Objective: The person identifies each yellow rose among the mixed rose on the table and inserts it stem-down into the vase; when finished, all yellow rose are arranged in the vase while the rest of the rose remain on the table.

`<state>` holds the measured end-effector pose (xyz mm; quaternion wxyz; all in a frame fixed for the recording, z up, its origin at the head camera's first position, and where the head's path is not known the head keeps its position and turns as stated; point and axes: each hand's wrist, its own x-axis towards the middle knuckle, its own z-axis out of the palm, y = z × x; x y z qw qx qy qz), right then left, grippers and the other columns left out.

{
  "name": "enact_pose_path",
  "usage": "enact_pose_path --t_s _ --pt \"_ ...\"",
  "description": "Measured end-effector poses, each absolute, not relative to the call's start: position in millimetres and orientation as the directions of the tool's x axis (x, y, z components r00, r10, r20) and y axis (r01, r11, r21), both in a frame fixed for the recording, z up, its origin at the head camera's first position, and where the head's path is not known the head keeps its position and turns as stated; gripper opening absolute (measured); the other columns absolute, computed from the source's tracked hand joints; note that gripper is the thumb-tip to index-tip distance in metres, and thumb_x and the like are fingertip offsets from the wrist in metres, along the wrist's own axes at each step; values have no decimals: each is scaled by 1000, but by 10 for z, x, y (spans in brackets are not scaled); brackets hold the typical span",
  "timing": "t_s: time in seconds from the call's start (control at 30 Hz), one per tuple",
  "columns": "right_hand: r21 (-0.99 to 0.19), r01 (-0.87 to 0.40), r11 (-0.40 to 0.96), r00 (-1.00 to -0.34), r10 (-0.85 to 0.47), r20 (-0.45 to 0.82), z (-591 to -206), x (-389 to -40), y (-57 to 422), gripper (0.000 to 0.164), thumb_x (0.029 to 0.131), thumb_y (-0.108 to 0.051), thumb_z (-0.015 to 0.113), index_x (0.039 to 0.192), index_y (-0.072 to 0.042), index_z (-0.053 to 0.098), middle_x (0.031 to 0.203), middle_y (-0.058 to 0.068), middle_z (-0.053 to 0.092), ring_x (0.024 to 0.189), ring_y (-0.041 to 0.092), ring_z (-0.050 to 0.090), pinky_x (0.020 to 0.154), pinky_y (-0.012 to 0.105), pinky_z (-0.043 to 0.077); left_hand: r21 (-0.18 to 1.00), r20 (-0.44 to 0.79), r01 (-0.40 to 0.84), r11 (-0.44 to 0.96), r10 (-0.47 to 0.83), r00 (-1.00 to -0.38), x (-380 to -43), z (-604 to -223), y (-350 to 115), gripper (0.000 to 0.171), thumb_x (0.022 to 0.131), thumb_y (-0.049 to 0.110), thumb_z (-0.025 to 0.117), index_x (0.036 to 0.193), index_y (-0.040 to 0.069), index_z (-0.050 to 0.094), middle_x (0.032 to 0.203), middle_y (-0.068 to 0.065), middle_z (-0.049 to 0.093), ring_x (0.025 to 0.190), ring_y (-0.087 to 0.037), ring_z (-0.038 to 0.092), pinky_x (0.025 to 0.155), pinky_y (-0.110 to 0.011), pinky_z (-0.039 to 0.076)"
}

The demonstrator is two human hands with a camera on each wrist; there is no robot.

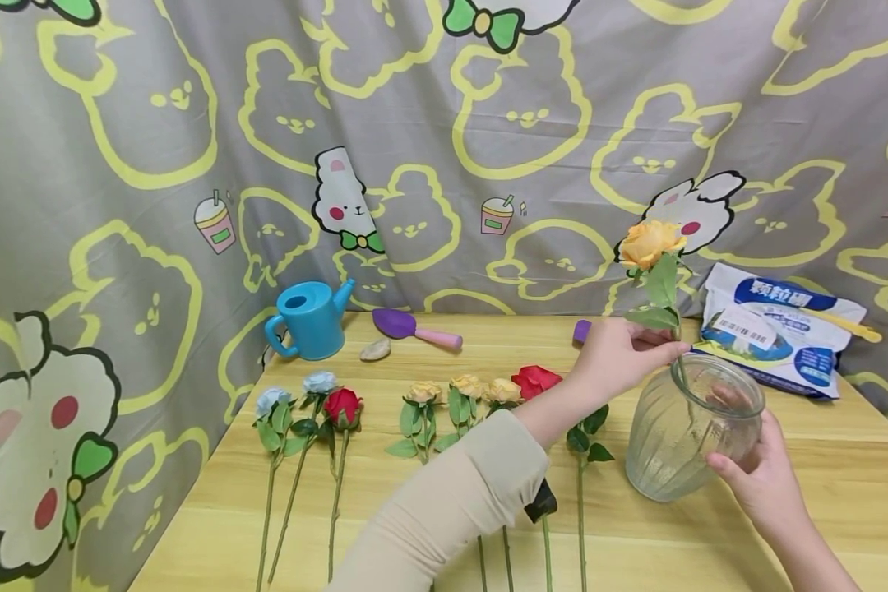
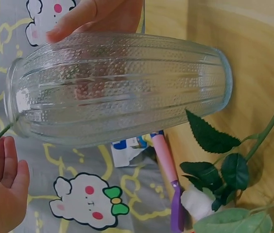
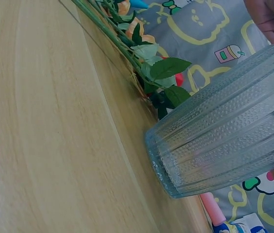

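Left hand (image 1: pixel 622 353) pinches yellow rose (image 1: pixel 651 244) (stem (image 2: pixel 3 132) inside vase (image 1: pixel 662 452)); right hand (image 1: pixel 764 473) curled round vase

Wood-grain table (image 1: pixel 215 510) | watering can (image 1: pixel 311 322) | purple-bladed trowel (image 1: pixel 414 331) | stone (image 1: pixel 375 350) | roses (image 1: pixel 343 407) | printed bag (image 1: pixel 780 329)

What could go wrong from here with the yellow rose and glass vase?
The leaves of the yellow rose are outside the glass vase and might snag going in. The vase, held by its side in the right hand, could slip. Once the left hand lets go, the rose may lean.
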<state>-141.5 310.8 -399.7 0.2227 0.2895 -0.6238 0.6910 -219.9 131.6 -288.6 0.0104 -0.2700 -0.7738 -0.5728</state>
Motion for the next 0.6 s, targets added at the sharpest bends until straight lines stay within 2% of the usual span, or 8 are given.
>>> enact_pose_path --t_s 0.13,0.33,0.6 --pt "-766 -637 -90 -767 -27 641 -3985 -1395 3098 74 76 10 64 136 9 20 136 18 33 122 21 33 92 16 35 851 402 500 160 413 -817 -2211 -2934 1324 15 78 21 71 88 10 69 73 7 66 61 10 54 57 -9 45" --pt "-829 -558 -37 -830 15 558 -3969 -1363 3098 75 77 9 65 137 6 21 136 19 32 121 19 35 91 15 37 857 375 478 190 405 -834 -2211 -2945 1320 16 77 26 72 86 12 68 70 11 63 62 10 53 56 -9 44" --pt "-807 -588 -58 -808 4 589 -3973 -1369 3099 74 76 10 64 136 9 21 135 19 33 121 19 36 91 16 37 870 302 416 265 382 -874 -2223 -2961 1328 26 76 34 72 95 18 71 87 15 66 76 10 55 60 -8 43"
